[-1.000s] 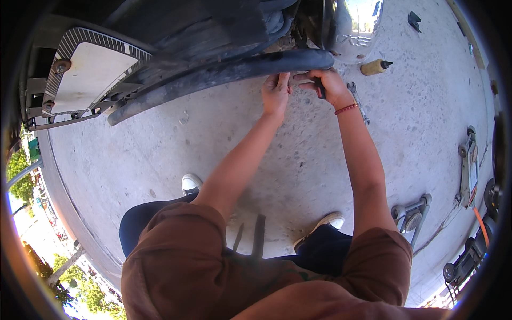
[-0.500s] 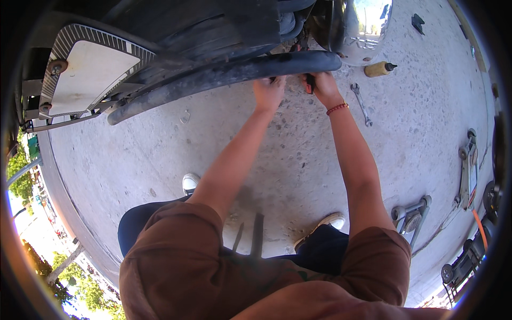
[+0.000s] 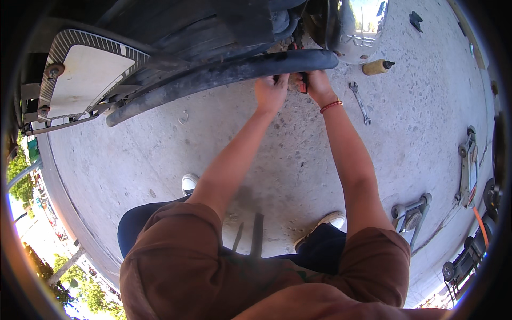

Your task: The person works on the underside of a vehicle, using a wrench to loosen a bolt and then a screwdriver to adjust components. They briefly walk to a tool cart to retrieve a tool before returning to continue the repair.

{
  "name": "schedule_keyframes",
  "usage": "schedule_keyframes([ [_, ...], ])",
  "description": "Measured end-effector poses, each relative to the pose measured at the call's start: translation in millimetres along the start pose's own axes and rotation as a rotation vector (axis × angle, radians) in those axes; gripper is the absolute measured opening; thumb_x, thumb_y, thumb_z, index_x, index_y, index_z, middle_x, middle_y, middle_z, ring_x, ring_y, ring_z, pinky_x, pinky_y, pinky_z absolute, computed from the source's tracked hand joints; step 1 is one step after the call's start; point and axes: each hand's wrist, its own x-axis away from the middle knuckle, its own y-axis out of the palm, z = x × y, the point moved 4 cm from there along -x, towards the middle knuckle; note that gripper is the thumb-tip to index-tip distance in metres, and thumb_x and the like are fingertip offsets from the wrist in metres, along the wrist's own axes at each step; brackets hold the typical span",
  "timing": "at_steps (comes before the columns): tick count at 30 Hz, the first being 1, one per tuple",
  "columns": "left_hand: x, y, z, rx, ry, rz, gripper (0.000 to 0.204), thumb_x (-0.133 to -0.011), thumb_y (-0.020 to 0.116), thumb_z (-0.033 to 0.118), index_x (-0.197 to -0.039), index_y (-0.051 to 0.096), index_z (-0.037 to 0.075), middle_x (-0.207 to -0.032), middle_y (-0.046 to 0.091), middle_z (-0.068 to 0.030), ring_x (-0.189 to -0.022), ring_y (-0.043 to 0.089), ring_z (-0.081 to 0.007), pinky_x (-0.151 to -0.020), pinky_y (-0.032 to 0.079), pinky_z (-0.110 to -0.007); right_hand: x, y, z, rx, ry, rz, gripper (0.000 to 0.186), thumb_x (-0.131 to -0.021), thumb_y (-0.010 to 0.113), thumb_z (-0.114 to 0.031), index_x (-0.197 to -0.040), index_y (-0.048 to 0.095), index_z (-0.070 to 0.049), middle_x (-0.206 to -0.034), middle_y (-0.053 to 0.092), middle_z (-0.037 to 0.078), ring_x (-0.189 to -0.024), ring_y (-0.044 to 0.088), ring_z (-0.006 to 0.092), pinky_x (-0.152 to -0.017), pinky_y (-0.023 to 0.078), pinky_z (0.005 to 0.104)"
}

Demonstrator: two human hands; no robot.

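Observation:
Both my hands work under the near edge of a curved black tube [image 3: 213,73], which runs along the dark underside of a vehicle. Closed around a black-and-red handled tool [image 3: 303,85] is my right hand [image 3: 321,89], below the tube's right end; the tool's working end is hidden. My left hand [image 3: 271,95] is just left of it, its fingers curled in by the tube. A dark bit shows at those fingertips, too small to name. Beyond the tube, a small red part [image 3: 292,47] shows among dark parts.
An open-ended wrench [image 3: 360,103] and a yellowish bottle with a black tip [image 3: 376,67] lie on the concrete to the right. A shiny metal cylinder [image 3: 362,26] stands beyond. Wheeled metal stands [image 3: 412,216] and a floor jack [image 3: 469,168] are at far right. A white plate [image 3: 88,72] hangs at left.
My right hand has shifted slightly left with the tool, closer to my left hand. The left hand has barely moved. The whole view has drifted a little.

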Motion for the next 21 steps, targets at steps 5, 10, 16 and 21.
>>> schedule_keyframes([
  [5, -2.8, 6.3, 1.1, 0.046, 0.001, -0.02, 0.019, -0.093, 0.063, 0.017, -0.085, 0.065, 0.001, -0.066, 0.055, 0.0027, -0.056, 0.048, -0.0048, -0.051, 0.039, -0.023, 11.8, -1.4, -17.3, 0.176, -0.078, 0.097, 0.012, -0.089, 0.053, -0.005, -0.078, 0.058, -0.001, -0.055, 0.05, 0.004, -0.041, 0.043, 0.0113, -0.037, 0.03, 0.0255],
  [10, -1.0, 9.9, 0.6, 0.096, 0.042, -0.004, 0.021, -0.094, 0.062, 0.018, -0.085, 0.065, -0.001, -0.067, 0.056, 0.0021, -0.055, 0.048, -0.0048, -0.05, 0.039, -0.023, 8.8, -2.5, -15.7, 0.157, -0.073, 0.085, 0.014, -0.089, 0.053, -0.006, -0.076, 0.057, -0.002, -0.054, 0.049, 0.003, -0.04, 0.041, 0.0107, -0.036, 0.029, 0.0256],
  [16, 2.5, 7.7, 10.0, -0.057, 0.035, -0.027, 0.024, -0.094, 0.062, 0.02, -0.083, 0.065, -0.001, -0.065, 0.057, 0.0016, -0.055, 0.049, -0.0048, -0.05, 0.039, -0.024, 12.8, 0.3, -15.5, 0.131, -0.075, 0.084, 0.014, -0.089, 0.053, -0.005, -0.076, 0.056, -0.002, -0.053, 0.047, 0.003, -0.04, 0.04, 0.0102, -0.036, 0.028, 0.0255],
  [21, 4.3, 10.9, 18.0, -0.054, 0.03, -0.031, 0.028, -0.095, 0.061, 0.022, -0.078, 0.064, 0.0, -0.063, 0.057, 0.002, -0.054, 0.05, -0.0061, -0.049, 0.038, -0.024, 11.8, 2.5, -16.4, 0.125, -0.048, 0.08, 0.013, -0.089, 0.053, -0.005, -0.076, 0.056, -0.002, -0.054, 0.047, 0.002, -0.042, 0.04, 0.0095, -0.038, 0.028, 0.0246],
])
